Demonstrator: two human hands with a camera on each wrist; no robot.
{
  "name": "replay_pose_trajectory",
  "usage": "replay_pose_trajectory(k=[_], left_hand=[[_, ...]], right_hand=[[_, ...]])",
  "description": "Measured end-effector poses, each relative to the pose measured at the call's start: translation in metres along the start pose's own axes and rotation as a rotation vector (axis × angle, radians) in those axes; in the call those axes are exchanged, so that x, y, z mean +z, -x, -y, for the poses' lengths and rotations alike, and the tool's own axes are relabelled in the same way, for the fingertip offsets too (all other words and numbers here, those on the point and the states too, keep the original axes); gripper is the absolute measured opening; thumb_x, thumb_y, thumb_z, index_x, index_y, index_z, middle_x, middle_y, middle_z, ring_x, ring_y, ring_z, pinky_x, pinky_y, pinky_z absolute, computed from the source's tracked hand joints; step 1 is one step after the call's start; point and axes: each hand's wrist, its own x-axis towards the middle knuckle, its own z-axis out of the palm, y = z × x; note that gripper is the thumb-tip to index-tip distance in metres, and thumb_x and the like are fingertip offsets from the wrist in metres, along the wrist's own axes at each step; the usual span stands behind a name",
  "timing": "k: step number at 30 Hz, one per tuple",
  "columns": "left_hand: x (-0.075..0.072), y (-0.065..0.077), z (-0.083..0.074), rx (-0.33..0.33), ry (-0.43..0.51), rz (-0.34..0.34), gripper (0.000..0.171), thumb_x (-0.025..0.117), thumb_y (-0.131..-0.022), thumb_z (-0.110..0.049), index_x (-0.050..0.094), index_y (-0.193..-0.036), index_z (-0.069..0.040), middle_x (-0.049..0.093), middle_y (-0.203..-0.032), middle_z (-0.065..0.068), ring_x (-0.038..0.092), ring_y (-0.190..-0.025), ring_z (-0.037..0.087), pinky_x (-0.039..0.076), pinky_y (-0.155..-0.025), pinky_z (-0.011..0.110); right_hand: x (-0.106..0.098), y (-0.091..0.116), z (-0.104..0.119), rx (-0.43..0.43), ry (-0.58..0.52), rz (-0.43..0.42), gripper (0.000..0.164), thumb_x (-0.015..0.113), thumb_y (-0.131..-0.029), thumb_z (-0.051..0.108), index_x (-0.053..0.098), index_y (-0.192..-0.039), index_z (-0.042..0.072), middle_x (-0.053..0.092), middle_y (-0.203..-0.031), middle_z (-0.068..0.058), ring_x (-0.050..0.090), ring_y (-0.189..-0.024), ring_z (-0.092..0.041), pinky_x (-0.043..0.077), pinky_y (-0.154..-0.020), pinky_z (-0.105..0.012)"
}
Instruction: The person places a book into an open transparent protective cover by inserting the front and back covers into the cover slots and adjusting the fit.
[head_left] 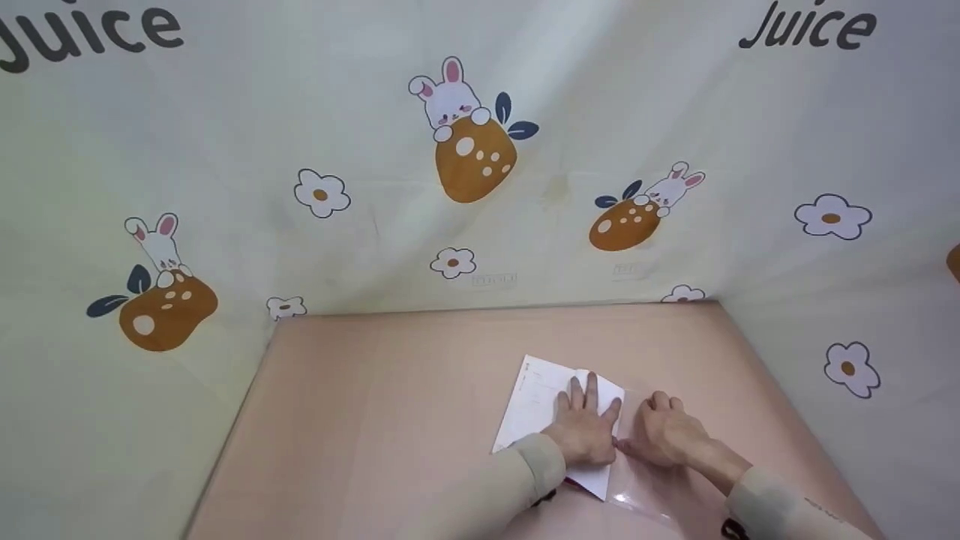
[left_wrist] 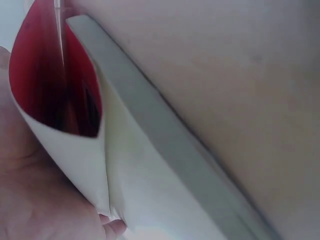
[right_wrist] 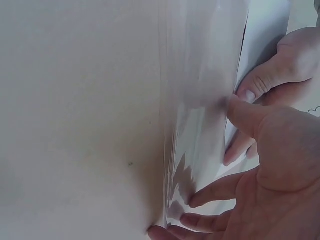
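Note:
A white book or booklet [head_left: 517, 409] lies at an angle on the table. In the left wrist view its white cover [left_wrist: 60, 120] bows open, showing a red inner side [left_wrist: 30, 70] and a thick page block [left_wrist: 150, 120]. My left hand [head_left: 583, 435] presses on its white face with fingers spread. A clear plastic sheet [head_left: 637, 499] extends from the book's right edge. My right hand [head_left: 667, 435] holds this sheet with bent fingers, its thumb at the book's edge beside the left thumb. In the right wrist view, the clear sheet [right_wrist: 200, 65] stands in a fold along that edge.
The pinkish table top [head_left: 375, 390] extends around the book. Behind it and at both sides hangs a pale cloth [head_left: 360, 112] printed with rabbits, fruit and flowers. Dark bands show at both sleeve cuffs [head_left: 544, 461].

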Motion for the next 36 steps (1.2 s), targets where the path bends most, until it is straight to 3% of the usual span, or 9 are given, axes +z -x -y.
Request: replay_pose_trajectory(k=[10, 17, 20, 25, 31, 36], left_hand=[[0.0, -0.002, -0.003, -0.009, 0.008, -0.017, 0.078, 0.054, -0.108, -0.067, 0.027, -0.178, -0.045, 0.007, -0.192, 0.011, 0.016, -0.178, 0.036, 0.029, -0.141, 0.05], [0.0, -0.007, 0.003, 0.023, 0.076, -0.08, 0.071, 0.06, -0.11, -0.058, 0.04, -0.174, -0.036, 0.019, -0.189, 0.013, 0.022, -0.176, 0.034, 0.033, -0.139, 0.047], [-0.004, -0.006, 0.013, 0.069, 0.135, -0.055, 0.076, 0.064, -0.106, -0.06, 0.041, -0.174, -0.033, 0.018, -0.19, 0.012, 0.019, -0.178, 0.032, 0.03, -0.141, 0.044], [-0.011, 0.003, 0.033, 0.184, 0.219, 0.049, 0.103, 0.072, -0.095, -0.074, 0.03, -0.179, -0.033, -0.001, -0.192, 0.011, -0.002, -0.181, 0.03, 0.016, -0.145, 0.036], [-0.013, 0.021, 0.047, 0.312, 0.156, 0.162, 0.128, 0.085, -0.078, -0.084, 0.02, -0.18, -0.041, -0.016, -0.191, 0.004, -0.014, -0.18, 0.027, 0.015, -0.145, 0.037], [-0.008, 0.026, 0.049, 0.351, 0.104, 0.122, 0.121, 0.084, -0.082, -0.082, 0.024, -0.179, -0.04, -0.008, -0.193, 0.004, -0.009, -0.18, 0.025, 0.019, -0.144, 0.035]], right_hand=[[-0.001, 0.001, 0.002, -0.01, -0.012, 0.017, 0.122, 0.085, -0.085, 0.07, 0.044, -0.155, -0.022, 0.045, -0.157, -0.042, 0.052, -0.137, -0.056, 0.059, -0.104, -0.07], [0.0, -0.002, 0.005, 0.01, -0.001, 0.028, 0.12, 0.085, -0.086, 0.067, 0.044, -0.155, -0.023, 0.045, -0.154, -0.041, 0.053, -0.135, -0.055, 0.061, -0.101, -0.07], [-0.001, -0.002, 0.005, 0.012, 0.005, 0.023, 0.122, 0.084, -0.086, 0.07, 0.045, -0.153, -0.024, 0.046, -0.153, -0.04, 0.054, -0.134, -0.054, 0.062, -0.1, -0.069], [-0.002, -0.002, 0.004, -0.002, -0.004, 0.018, 0.124, 0.086, -0.085, 0.072, 0.045, -0.153, -0.025, 0.047, -0.151, -0.039, 0.054, -0.133, -0.053, 0.062, -0.099, -0.069], [0.0, -0.002, 0.004, -0.029, -0.009, 0.025, 0.119, 0.087, -0.087, 0.066, 0.046, -0.153, -0.024, 0.047, -0.15, -0.04, 0.055, -0.13, -0.053, 0.062, -0.096, -0.069], [-0.001, -0.001, 0.004, -0.028, -0.001, 0.012, 0.118, 0.089, -0.086, 0.064, 0.047, -0.151, -0.025, 0.048, -0.148, -0.04, 0.056, -0.127, -0.052, 0.063, -0.094, -0.068]])
